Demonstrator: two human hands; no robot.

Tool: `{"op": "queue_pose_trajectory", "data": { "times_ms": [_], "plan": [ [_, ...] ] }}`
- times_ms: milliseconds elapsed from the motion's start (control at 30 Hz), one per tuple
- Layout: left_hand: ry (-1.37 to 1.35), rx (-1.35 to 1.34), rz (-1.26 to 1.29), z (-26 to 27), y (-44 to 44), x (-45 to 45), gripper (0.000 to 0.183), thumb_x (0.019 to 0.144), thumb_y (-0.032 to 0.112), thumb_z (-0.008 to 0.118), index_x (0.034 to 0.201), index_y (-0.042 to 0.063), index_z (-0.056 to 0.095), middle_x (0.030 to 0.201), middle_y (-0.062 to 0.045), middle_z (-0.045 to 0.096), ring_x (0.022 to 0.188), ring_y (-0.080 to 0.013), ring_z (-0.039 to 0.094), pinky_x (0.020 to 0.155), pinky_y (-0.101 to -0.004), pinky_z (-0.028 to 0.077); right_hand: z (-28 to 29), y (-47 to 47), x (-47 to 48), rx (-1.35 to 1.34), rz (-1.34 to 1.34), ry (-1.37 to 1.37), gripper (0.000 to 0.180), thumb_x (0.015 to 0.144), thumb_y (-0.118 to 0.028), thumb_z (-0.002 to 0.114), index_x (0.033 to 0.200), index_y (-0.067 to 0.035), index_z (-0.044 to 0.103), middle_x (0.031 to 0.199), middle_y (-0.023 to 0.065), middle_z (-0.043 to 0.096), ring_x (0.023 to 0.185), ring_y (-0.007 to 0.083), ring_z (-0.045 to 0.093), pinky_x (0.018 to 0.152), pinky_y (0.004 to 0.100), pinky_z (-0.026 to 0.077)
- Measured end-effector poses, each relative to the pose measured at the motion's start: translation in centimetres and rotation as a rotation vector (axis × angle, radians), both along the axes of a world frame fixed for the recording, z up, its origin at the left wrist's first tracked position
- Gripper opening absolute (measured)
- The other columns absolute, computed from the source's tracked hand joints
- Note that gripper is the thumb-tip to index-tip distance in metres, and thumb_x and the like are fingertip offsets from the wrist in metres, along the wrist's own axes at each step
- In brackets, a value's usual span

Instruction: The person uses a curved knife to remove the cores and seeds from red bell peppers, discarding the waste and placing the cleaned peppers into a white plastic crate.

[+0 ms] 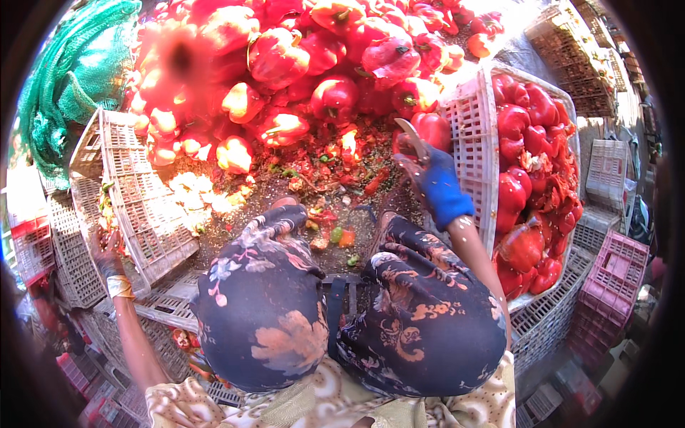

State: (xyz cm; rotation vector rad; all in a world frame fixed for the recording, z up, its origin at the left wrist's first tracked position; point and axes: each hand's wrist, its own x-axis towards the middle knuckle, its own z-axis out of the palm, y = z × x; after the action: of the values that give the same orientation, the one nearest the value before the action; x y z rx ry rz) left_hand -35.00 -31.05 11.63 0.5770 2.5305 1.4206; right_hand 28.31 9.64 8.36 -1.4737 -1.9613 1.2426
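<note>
My right hand (441,182), in a blue glove, grips a small curved knife (412,135) with its blade pointing up and away from me. Just beyond those fingers is a red bell pepper (432,129); whether they touch it I cannot tell. To the right stands a pale plastic crate (473,134) filled with red peppers (522,198), some of them broken open. Over at the far left, my left hand (108,257), with a pale wrap at its wrist, reaches into a tilted plastic crate (142,192) holding pepper scraps (107,206). Its fingertips are dark and unclear.
A large heap of red bell peppers (278,59) fills the ground ahead. Seeds and pepper trimmings (321,182) litter the ground before my knees. Green netting (80,80) lies at the upper left. Stacked crates (575,59) and pink crates (615,278) line the right side.
</note>
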Motion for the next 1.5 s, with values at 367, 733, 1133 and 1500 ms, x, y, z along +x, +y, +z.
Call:
{"op": "queue_pose_trajectory", "data": {
  "times_ms": [367,733,1133,1500],
  "plan": [
    [0.335,-0.276,-0.340,0.1,9.6,11.5,0.057,0.083,0.006,0.068,0.137,0.005,0.048,0.136,-0.014,0.052,0.123,-0.0269,0.054,0.100,-0.0370,0.044,-15.3,-1.7,-8.5,0.066,0.193,-0.489,0.040,0.085,-0.036,0.066,0.109,-0.005,0.056,0.106,0.0254,0.061,0.091,0.0452,0.062,0.076,0.0530,0.051],
    [0.838,-0.840,-1.225,-10.9,34.6,29.4,0.060,0.073,0.025,0.072,0.127,0.010,0.052,0.120,-0.014,0.059,0.114,-0.0321,0.054,0.093,-0.0457,0.043,-17.4,-2.5,-8.0,0.051,0.089,-0.233,0.033,0.083,-0.030,0.070,0.103,-0.006,0.061,0.098,0.0212,0.065,0.091,0.0392,0.064,0.075,0.0489,0.051],
    [0.423,-1.017,-1.256,-14.3,35.2,28.4,0.044,0.073,0.029,0.071,0.113,0.013,0.062,0.086,-0.014,0.068,0.079,-0.0344,0.067,0.066,-0.0441,0.054,-8.6,-0.6,-7.7,-0.550,-0.329,0.485,0.028,0.083,-0.005,0.073,0.109,-0.003,0.063,0.075,0.0007,0.065,0.057,0.0071,0.060,0.045,0.0234,0.042],
    [-0.210,-0.175,-0.715,-17.9,31.0,26.5,0.083,0.066,0.042,0.085,0.128,0.000,0.050,0.116,-0.016,0.061,0.107,-0.0271,0.059,0.094,-0.0371,0.046,3.8,0.1,0.4,-0.392,-0.470,0.947,0.042,0.088,-0.015,0.068,0.124,0.001,0.052,0.091,0.0081,0.064,0.064,0.0116,0.063,0.047,0.0218,0.046]
  ]
}}
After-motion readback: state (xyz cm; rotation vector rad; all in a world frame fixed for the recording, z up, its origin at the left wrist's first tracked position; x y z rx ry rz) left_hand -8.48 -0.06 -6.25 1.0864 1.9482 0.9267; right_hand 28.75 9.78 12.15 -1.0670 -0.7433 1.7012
